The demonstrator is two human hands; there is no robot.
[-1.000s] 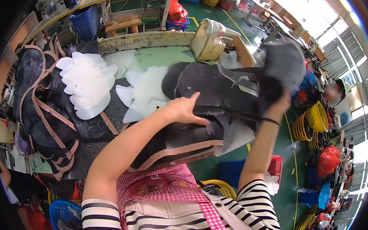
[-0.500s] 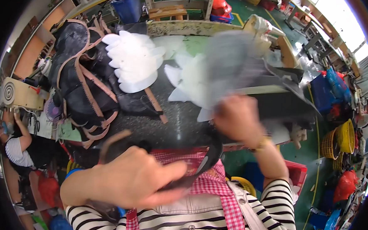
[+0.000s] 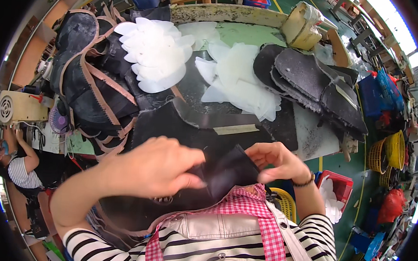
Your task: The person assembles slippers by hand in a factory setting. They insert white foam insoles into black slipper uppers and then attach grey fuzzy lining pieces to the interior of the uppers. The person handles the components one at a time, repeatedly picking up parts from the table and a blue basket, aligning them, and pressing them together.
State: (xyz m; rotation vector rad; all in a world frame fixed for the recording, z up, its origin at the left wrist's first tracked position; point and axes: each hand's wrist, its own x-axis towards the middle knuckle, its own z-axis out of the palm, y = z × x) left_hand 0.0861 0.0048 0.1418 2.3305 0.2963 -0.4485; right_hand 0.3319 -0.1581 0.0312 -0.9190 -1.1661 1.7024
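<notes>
A black sheet piece [image 3: 166,128], leather-like with a pale strip on its far part, lies across the near side of the table toward my apron. My left hand [image 3: 155,168] is closed in a pinch on a raised edge of this piece, slightly blurred. Curled over the folded edge at the other side is my right hand [image 3: 280,162], with its thumb below and fingers above. Beyond the hands rest two piles of thin white petal-shaped pieces, a left pile [image 3: 151,56] and a middle pile [image 3: 240,80]. Stacked black pieces with fuzzy edges [image 3: 302,74] lie to their right.
Black pieces with tan toothed strips [image 3: 86,77] heap at the left. A worn ledge [image 3: 229,14] bounds the table's far side, with a yellowish block [image 3: 302,26] at its right end. Beside my right arm stands a red bin [image 3: 341,182]. At far left another person [image 3: 25,166] works.
My right hand has come back from the blurred dark piece by the right stack to the near edge. The black sheet piece now lies spread before me, with both hands on it.
</notes>
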